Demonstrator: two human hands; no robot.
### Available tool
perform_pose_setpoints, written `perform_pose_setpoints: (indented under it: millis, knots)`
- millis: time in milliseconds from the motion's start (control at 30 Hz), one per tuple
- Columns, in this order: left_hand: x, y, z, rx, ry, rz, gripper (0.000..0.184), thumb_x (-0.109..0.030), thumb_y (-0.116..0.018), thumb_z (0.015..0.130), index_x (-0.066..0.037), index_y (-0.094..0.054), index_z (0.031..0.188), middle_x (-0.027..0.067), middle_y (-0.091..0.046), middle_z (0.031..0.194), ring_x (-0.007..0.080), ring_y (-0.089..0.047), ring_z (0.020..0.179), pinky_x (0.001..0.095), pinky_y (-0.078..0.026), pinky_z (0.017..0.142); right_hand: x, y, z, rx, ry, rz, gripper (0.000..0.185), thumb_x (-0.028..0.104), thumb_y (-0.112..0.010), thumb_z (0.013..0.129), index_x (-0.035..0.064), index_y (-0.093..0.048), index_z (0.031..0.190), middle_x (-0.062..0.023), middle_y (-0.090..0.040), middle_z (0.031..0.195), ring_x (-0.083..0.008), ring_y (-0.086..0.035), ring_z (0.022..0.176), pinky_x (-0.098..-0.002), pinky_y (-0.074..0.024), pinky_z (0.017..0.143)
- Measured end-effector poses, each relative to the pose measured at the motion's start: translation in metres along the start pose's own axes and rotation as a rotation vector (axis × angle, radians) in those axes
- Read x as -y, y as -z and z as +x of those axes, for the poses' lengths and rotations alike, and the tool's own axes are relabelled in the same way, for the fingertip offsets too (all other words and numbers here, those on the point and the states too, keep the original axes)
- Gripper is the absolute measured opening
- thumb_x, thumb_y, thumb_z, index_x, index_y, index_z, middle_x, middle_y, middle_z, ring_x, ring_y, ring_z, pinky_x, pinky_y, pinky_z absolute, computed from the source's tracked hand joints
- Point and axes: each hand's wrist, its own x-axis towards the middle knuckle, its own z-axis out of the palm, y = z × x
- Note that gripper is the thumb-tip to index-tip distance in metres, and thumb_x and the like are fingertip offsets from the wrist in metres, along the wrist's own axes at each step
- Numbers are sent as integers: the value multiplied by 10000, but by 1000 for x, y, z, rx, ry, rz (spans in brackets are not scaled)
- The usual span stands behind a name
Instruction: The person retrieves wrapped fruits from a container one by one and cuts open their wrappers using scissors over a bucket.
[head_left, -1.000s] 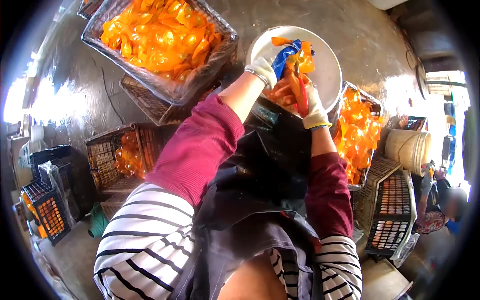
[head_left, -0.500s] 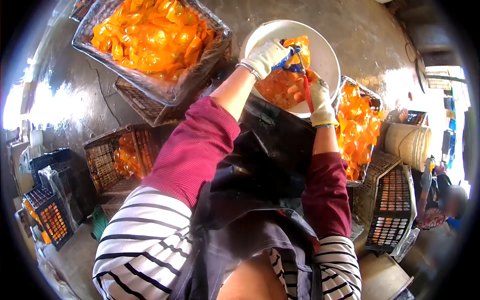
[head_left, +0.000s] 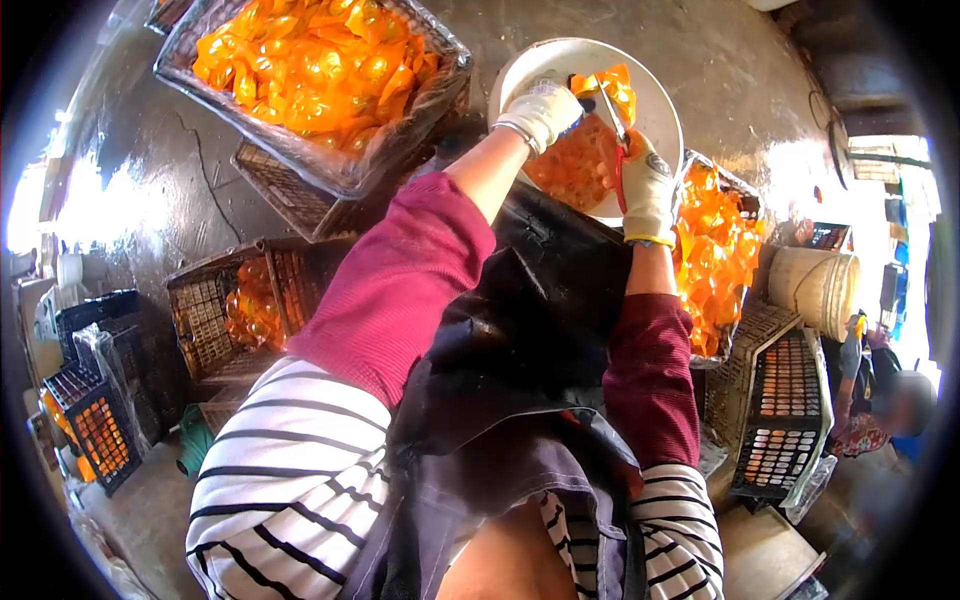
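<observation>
Right hand (head_left: 648, 187) shifted toward far rim of white round plastic bucket (head_left: 660, 115), gripping red-handled metal scissors (head_left: 619, 182) | left hand (head_left: 543, 112) pinching glossy orange film packet (head_left: 620, 86) over bucket | step: likely snipping; next calls for steady packet between blades

At the right there is a cream tub (head_left: 812, 290), near two dark crates (head_left: 785, 385). Farther right is another person (head_left: 862, 432). At the left, a green object (head_left: 195, 440) is near a black crate (head_left: 108, 428). The floor (head_left: 730, 70) is shiny in places.
</observation>
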Motion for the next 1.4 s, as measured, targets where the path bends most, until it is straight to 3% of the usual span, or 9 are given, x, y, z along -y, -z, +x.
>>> perform_pose_setpoints:
  millis: [100, 233, 433, 500, 667, 833, 1000, 1267, 1400]
  knots:
    - [25, -12, 11, -41, -214, 61, 478, -322, -653, 768, -81, -548, 1167, 151, -609, 1090, 268, -576, 1015, 322, -438, 878, -20, -3, 0, -298, 306, -274, 261, 195, -486, 866, 132, -589, 1098, -163, -640, 880, -296, -631, 780, -367, -489, 702]
    - [8, 68, -48, -248, -365, 25, 430, -344, -671, 773, -81, -583, 1102, 86, -651, 1009, 179, -612, 895, 311, -467, 800, -26, -1, -2, -146, 73, 985, 425, 377, -460, 923, 26, -525, 1155, -100, -642, 956, -226, -642, 629, -287, -490, 473]
    - [121, 179, -87, -347, 170, 253, 432, -458, -560, 828, -47, -609, 950, 141, -629, 923, 242, -613, 827, 354, -474, 755, -30, 36, -12, -153, -51, 1678, 482, 525, -482, 782, 85, -569, 958, -42, -581, 942, -241, -527, 805, -440, -422, 678]
    - [153, 201, -110, -229, 267, 503, 526, -514, -477, 861, -32, -592, 1039, 185, -616, 1037, 296, -614, 924, 381, -466, 832, 5, 38, -32, -273, -84, 1679, 316, 424, -476, 745, 110, -464, 778, -36, -455, 797, -213, -429, 718, -376, -358, 694]
    - [215, 169, -89, 61, 422, 609, 778, -558, -499, 792, -36, -332, 1345, 205, -443, 1303, 321, -441, 1196, 378, -344, 1000, -79, 28, 23, 805, 553, 1831, 671, 469, -483, 815, -10, -439, 1283, -122, -459, 1330, -275, -460, 1198, -451, -332, 1017]
    - [220, 162, -77, -93, 393, 613, 846, -536, -587, 722, -37, -328, 1354, 211, -431, 1322, 323, -440, 1212, 380, -350, 1007, -41, 20, 20, 807, 418, 1699, 612, 427, -557, 810, -7, -484, 1236, -109, -555, 1214, -260, -516, 1123, -430, -373, 986]
    - [195, 156, -98, -217, 351, 571, 739, -521, -598, 748, -88, -404, 1314, 185, -522, 1232, 328, -510, 1124, 390, -402, 945, -20, 17, -1, 169, -37, 1695, 593, 395, -571, 824, -48, -484, 1208, -125, -540, 1231, -233, -526, 1126, -399, -348, 1040]
    - [201, 142, -119, -112, -19, 246, 560, -469, -603, 790, -127, -510, 1223, 165, -559, 1183, 313, -518, 1111, 354, -398, 938, -8, 15, -14, 124, -154, 1626, 500, 336, -515, 884, -67, -474, 1176, -163, -512, 1253, -287, -511, 1139, -429, -384, 1014]
    - [219, 155, -102, -66, 212, 243, 464, -466, -563, 810, -84, -589, 1073, 132, -586, 1137, 318, -552, 1032, 374, -426, 898, 2, 16, -19, 74, -261, 1638, 454, 297, -485, 908, -77, -486, 1165, -184, -514, 1244, -298, -505, 1147, -436, -382, 1014]
